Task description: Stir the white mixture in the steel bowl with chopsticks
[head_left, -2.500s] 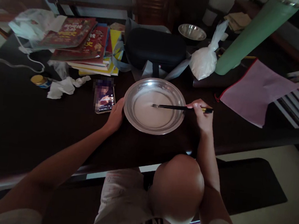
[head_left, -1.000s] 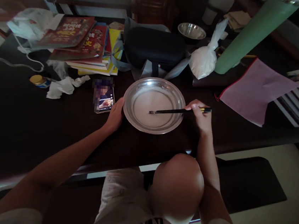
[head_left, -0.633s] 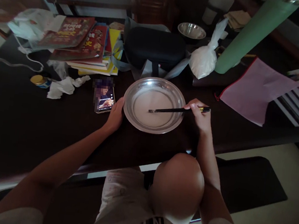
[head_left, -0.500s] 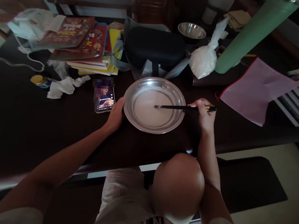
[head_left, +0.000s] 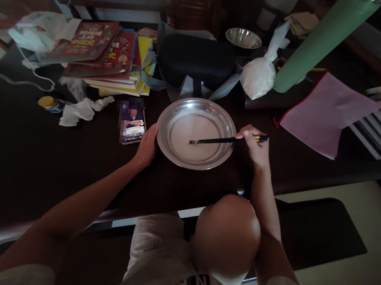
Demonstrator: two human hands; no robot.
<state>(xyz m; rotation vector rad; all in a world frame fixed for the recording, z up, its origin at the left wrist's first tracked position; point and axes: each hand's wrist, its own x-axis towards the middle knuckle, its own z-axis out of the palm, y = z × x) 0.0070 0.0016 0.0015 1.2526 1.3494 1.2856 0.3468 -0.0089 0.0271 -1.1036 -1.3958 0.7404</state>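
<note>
- Right hand grips chopsticks in the pan's batter; brisk strokes could slop it over.
- Left hand only braces the rim, so the pan may slide into the phone.

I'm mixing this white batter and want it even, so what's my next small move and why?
Probably sweep the chopsticks round toward the pan's near edge. Their tips sit mid-pool in the white liquid, your right hand grips them, and your left hand steadies the rim, so the pan should stay put.
</note>
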